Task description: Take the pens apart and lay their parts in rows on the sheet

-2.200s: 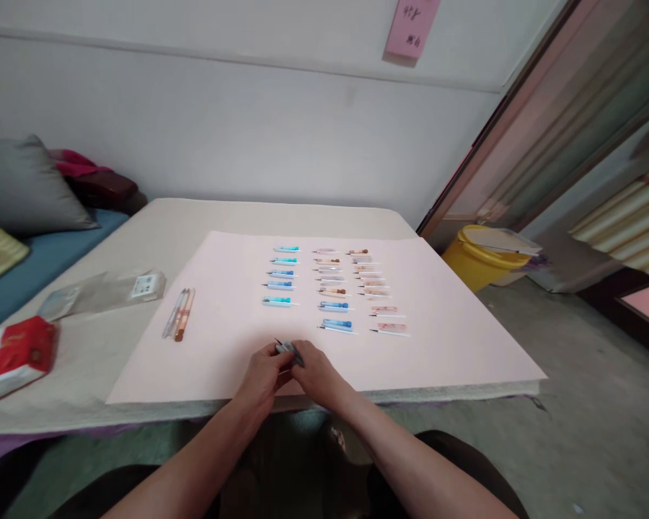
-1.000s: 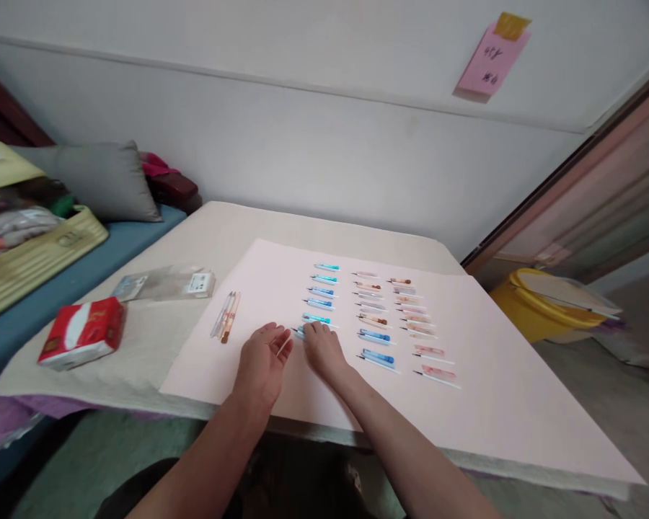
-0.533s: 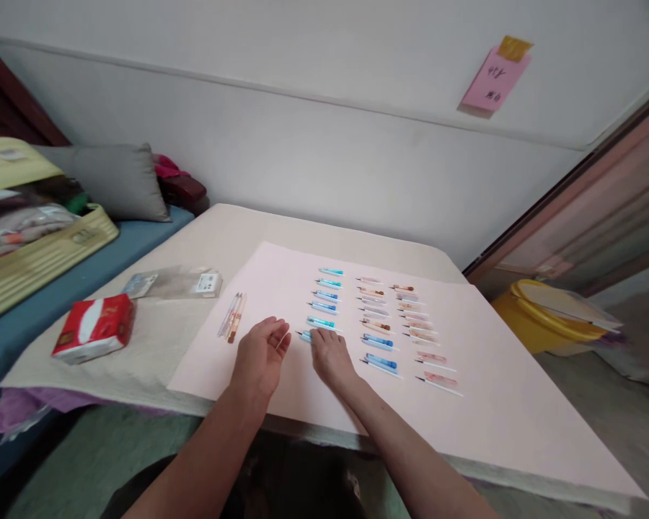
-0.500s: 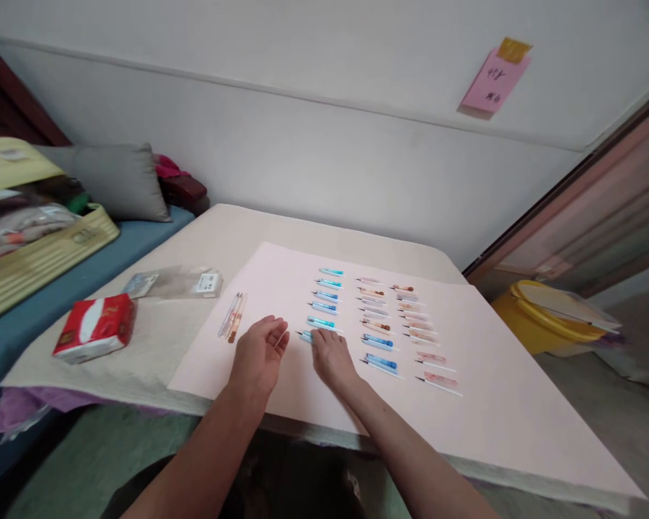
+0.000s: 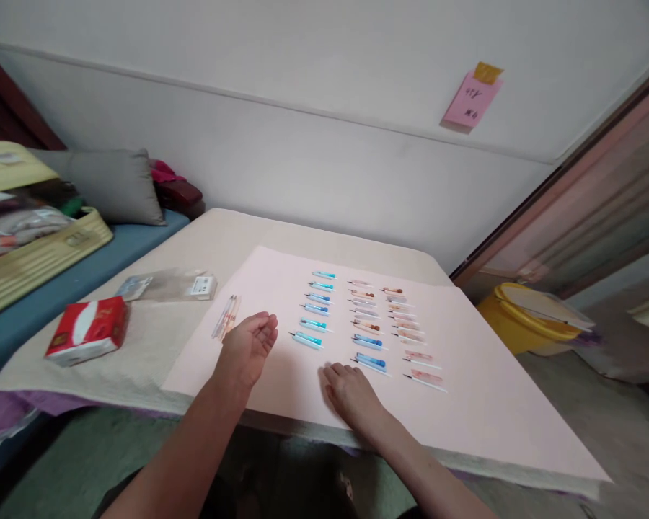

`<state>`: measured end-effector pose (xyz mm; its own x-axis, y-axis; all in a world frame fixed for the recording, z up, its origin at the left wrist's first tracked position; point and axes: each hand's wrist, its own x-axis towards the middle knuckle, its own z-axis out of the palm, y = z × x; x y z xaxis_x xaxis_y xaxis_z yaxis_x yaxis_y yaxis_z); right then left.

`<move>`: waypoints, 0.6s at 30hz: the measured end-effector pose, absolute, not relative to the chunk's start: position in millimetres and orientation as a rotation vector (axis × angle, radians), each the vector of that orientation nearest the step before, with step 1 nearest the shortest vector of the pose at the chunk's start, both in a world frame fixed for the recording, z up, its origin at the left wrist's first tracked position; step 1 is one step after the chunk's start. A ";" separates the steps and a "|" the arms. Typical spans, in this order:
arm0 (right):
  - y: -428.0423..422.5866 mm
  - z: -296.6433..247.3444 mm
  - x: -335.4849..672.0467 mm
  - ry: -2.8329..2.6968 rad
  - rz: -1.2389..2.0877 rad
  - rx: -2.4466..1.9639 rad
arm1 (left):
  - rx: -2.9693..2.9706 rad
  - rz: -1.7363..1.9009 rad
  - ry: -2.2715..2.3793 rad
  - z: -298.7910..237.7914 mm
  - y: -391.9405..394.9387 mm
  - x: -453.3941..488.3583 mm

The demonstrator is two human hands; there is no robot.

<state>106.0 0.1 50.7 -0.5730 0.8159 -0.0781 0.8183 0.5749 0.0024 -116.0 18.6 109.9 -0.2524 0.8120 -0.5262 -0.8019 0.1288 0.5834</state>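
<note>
My left hand [image 5: 249, 346] hovers over the pink sheet [image 5: 205, 367], palm turned inward and fingers loosely bent, with nothing visible in it. Just beyond it lies a small bunch of slim pens [image 5: 226, 316], partly hidden by the hand. My right hand [image 5: 351, 389] rests low over the sheet, its fingers slightly bent and no object showing in them. Ahead of it is a turquoise pen [image 5: 308, 339] with a thin white rod alongside. More blue pens [image 5: 371, 360], brown pens [image 5: 366, 326] and pale pink pens [image 5: 426, 376] lie in three columns, most with similar rods.
A red tissue pack [image 5: 89, 328] and clear plastic packaging [image 5: 181, 285] lie on the table's left side. Left of the table is a blue seat with a grey cushion [image 5: 102, 184] and a yellow box [image 5: 43, 256]. A yellow bucket [image 5: 511, 317] stands right of the table.
My right hand has drawn back toward me and right, off the nearest turquoise pen, which now lies uncovered. My left hand has shifted slightly left, and the thin white line at its fingers no longer shows.
</note>
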 end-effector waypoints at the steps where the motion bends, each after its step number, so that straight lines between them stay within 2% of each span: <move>1: -1.7 47.2 108.4 2.689 -0.056 1.428 | 0.032 1.510 1.015 107.7 19.0 -115.1; 8: -5.1 23.2 103.7 2.598 -0.050 1.472 | 0.274 1.435 1.169 81.7 23.8 -101.1; 12: -6.8 27.3 99.9 2.560 -0.095 1.453 | 0.682 1.349 1.421 60.8 34.5 -90.2; 15: -9.2 30.3 102.8 2.612 -0.114 1.425 | 1.157 1.162 1.709 49.6 48.2 -87.5; 18: -11.7 31.5 106.1 2.658 -0.127 1.427 | 1.623 0.827 1.920 44.9 65.6 -89.7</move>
<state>106.1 -11.7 31.5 -0.5477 0.8237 -0.1468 0.8339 0.5516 -0.0163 -89.7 65.6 44.9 -0.1729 0.9848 0.0159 0.6879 0.1092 0.7176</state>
